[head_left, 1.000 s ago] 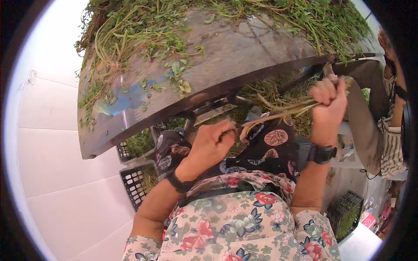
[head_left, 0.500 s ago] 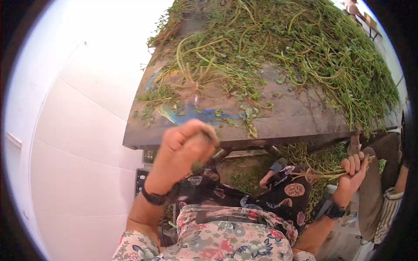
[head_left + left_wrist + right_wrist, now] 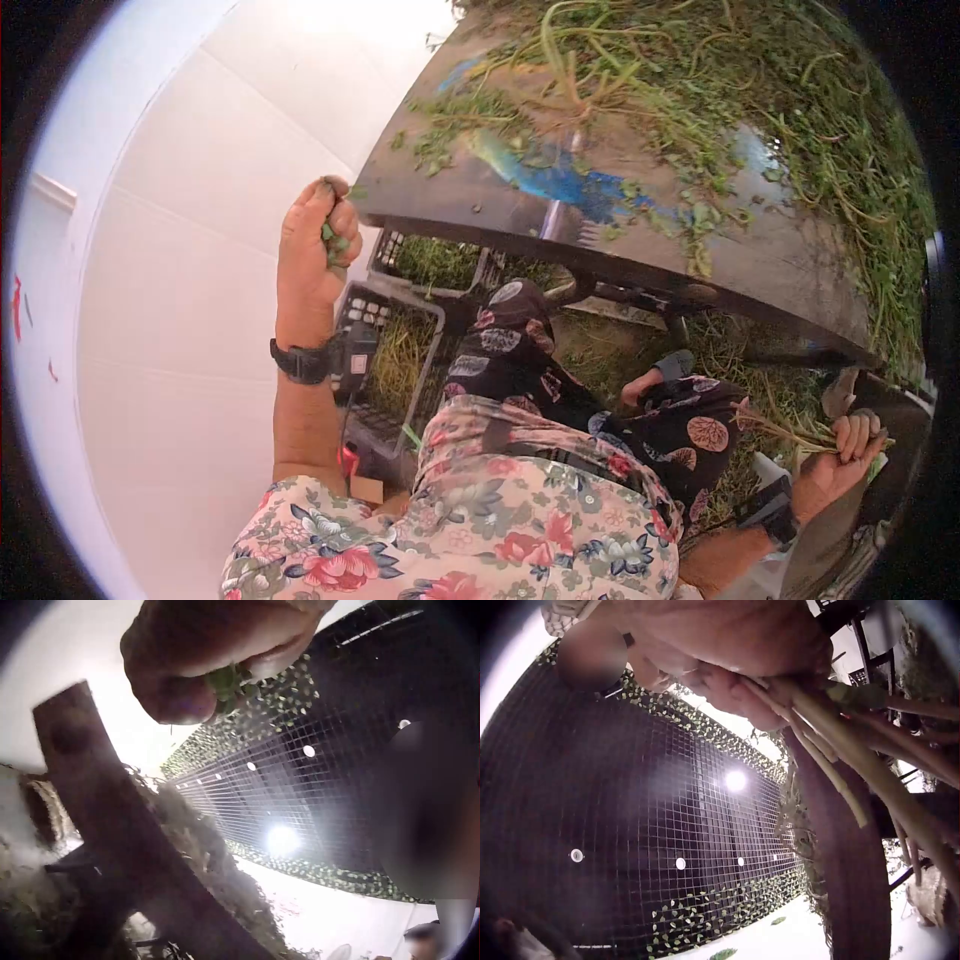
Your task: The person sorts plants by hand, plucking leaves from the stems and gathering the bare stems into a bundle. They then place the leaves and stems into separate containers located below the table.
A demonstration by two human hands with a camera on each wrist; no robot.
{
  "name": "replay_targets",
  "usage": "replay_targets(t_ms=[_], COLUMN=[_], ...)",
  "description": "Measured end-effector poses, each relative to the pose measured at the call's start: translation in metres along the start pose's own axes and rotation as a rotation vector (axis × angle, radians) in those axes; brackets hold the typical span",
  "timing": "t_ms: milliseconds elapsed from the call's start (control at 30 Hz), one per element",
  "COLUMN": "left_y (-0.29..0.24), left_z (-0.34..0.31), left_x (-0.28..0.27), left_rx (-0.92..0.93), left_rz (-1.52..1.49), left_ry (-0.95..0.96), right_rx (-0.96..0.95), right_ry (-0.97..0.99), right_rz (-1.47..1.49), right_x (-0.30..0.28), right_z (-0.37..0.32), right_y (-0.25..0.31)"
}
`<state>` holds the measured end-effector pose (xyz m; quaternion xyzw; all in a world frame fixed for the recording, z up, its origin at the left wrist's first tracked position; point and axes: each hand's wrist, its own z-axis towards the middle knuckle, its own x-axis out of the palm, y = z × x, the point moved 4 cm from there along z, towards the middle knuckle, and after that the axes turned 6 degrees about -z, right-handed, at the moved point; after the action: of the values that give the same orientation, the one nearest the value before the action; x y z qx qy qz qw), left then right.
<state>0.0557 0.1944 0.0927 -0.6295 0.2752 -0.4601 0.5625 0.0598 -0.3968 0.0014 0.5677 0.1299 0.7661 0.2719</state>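
Observation:
My left hand [image 3: 318,235], raised beside the table's left corner, curls its fingers around a small tuft of green leaves [image 3: 330,238]. In the left wrist view the same leaves [image 3: 225,688] poke out between the fingers. Low on the right, my right hand [image 3: 845,450] grips a bunch of long leafy stems [image 3: 785,430] pointing left over my lap. Close up in the right wrist view, the thick stems [image 3: 847,750] come out of the fist. Heaps of the same greens [image 3: 840,150] lie over the dark wooden table [image 3: 440,195] in front of me.
Black plastic crates [image 3: 440,340] with plant scraps stand under and beside the table's left end. A white wall [image 3: 190,300] runs along the left. More greens litter the floor beneath the table, near a foot in a sandal [image 3: 655,380]. Another person's striped sleeve [image 3: 865,560] shows at far right.
Earlier both hands held the stem bunch in front of the body. My left hand has since moved away, up and left to beyond the table corner. The right hand has moved right with the stems.

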Motion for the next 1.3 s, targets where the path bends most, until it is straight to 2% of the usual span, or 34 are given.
replay_targets(t_ms=[100, 200, 300, 333, 400, 467, 567, 667, 700, 767, 800, 833, 900, 967, 1033, 1067, 1133, 1200, 1233, 1267, 1300], left_y=[0.008, 0.027, 0.058, 0.071, 0.098, 0.123, 0.133, 0.141, 0.149, 0.168, 0.175, 0.172, 0.178, 0.154, 0.123, 0.115, 0.116, 0.121, 0.122, 0.134, 0.14], left_z=[-0.002, -0.001, -0.005, -0.005, -0.001, 0.014, 0.056, 0.058, 0.057, 0.042, 0.027, 0.008, -0.024, -0.051, -0.065, -0.07, -0.082, -0.094, -0.099, -0.1, -0.105], left_x=[-0.051, -0.097, -0.121, -0.128, -0.146, -0.17, -0.176, -0.183, -0.184, -0.164, -0.145, -0.111, -0.055, 0.009, 0.07, 0.095, 0.142, 0.179, 0.192, 0.2, 0.205], left_rx=[-0.037, -0.115, -0.2, -0.2, -0.268, -0.343, -0.184, -0.416, -0.452, -0.433, -0.456, -0.474, -0.525, -0.348, -0.165, -0.085, 0.035, 0.113, 0.144, 0.117, -0.052], left_rz=[-0.117, -0.363, -0.422, -0.342, -0.328, -0.243, 0.027, 0.443, 0.517, 0.422, 0.376, 0.325, 0.318, 0.484, 0.636, 0.537, 0.351, 0.227, 0.173, 0.18, 0.137], left_ry=[-0.103, -0.124, -0.185, -0.315, -0.337, -0.367, -0.267, -0.595, -0.578, -0.324, -0.065, 0.192, 0.499, 0.786, 0.889, 0.895, 0.948, 1.006, 1.023, 0.989, 0.977], right_rx=[0.026, 0.07, 0.143, 0.141, 0.137, 0.078, 0.05, 0.043, 0.041, 0.062, 0.083, 0.103, 0.153, 0.258, 0.349, 0.44, 0.303, 0.086, 0.062, 0.052, 0.002], right_ry=[0.028, 0.046, 0.156, 0.152, 0.145, 0.06, 0.018, 0.027, 0.031, -0.117, -0.111, -0.104, 0.07, 0.068, 0.054, 0.031, 0.17, 0.309, 0.288, 0.299, 0.275], right_rz=[-0.051, -0.012, 0.0, -0.046, -0.139, -0.199, -0.211, -0.251, -0.276, -0.296, -0.32, -0.343, -0.413, -0.424, -0.386, -0.422, -1.169, -1.397, -0.914, -0.907, -1.041], right_x=[0.021, 0.054, 0.066, 0.065, 0.062, 0.059, 0.063, 0.076, 0.078, 0.066, 0.064, 0.066, 0.098, 0.107, 0.113, 0.109, 0.105, 0.138, 0.153, 0.152, 0.148], right_z=[0.006, 0.01, 0.015, 0.015, 0.015, 0.015, 0.017, 0.02, 0.02, 0.014, 0.013, 0.013, 0.017, 0.013, 0.004, -0.005, -0.021, -0.019, -0.011, -0.01, -0.008], right_y=[-0.011, -0.03, -0.035, -0.034, -0.03, -0.026, -0.026, -0.036, -0.04, -0.05, -0.055, -0.062, -0.093, -0.115, -0.142, -0.158, -0.172, -0.183, -0.187, -0.183, -0.176])
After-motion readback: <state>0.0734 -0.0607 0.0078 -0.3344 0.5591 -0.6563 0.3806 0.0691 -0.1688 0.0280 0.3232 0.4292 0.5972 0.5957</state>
